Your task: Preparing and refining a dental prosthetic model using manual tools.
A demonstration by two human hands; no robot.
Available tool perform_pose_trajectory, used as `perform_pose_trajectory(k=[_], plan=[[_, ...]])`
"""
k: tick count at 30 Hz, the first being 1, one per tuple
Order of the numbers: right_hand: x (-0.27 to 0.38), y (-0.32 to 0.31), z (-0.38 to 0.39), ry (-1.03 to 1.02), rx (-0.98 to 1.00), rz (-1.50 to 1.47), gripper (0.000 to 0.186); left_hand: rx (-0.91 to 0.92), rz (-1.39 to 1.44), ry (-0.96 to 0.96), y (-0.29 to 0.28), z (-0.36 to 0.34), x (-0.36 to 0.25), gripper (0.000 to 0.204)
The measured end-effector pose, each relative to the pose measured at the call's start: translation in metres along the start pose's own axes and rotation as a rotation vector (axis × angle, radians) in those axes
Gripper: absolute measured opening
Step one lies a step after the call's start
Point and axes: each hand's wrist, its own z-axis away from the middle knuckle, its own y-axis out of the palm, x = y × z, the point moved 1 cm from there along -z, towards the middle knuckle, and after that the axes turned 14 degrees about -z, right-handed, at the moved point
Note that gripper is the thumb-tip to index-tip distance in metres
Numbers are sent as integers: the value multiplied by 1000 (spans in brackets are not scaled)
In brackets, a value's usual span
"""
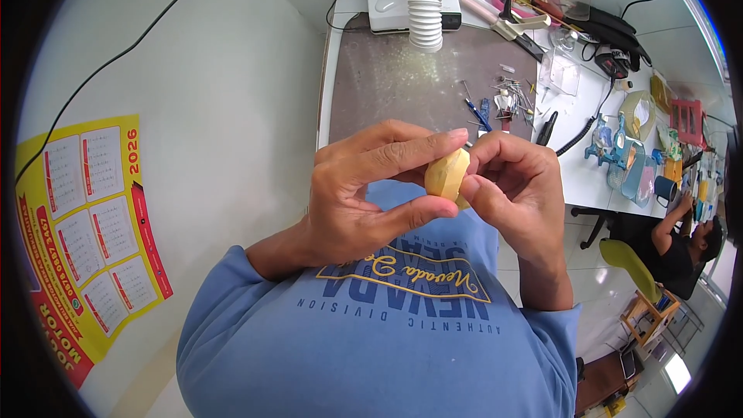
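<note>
Left hand (352,184) half-curled, gripping rounded yellow piece (444,176), right hand (525,190) pinching its right edge

Bright, even white light falls on your left hand (379,178) and right hand (517,182), both fairly sharp. Ahead of them, the brown mat (395,70) shows a pale glare patch. Left of your hands, the yellow calendar (101,205) curves toward the black fisheye rim; far right, details soften.
</note>
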Motion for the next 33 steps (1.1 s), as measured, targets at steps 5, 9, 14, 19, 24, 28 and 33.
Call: perform_pose_trajectory(k=[5,9,14,19,24,28,33], plan=[[-1,2,3,-41,-33,2,10,-9,-5,18,0,-1,1,55],[0,3,2,-70,-43,-6,10,-7,-18,24,-1,-1,0,55],[4,3,3,-106,-18,59,11,-1,-61,74,-3,-2,1,55],[3,4,2,-172,-17,107,10,-7,-94,134,-3,-1,2,55],[2,5,2,-303,-19,218,9,-31,-129,151,-2,-1,3,56],[2,6,3,-275,-40,166,8,-51,-121,178,-1,-1,4,56],[2,7,4,-349,-35,215,9,-68,-119,178,0,0,3,57]])
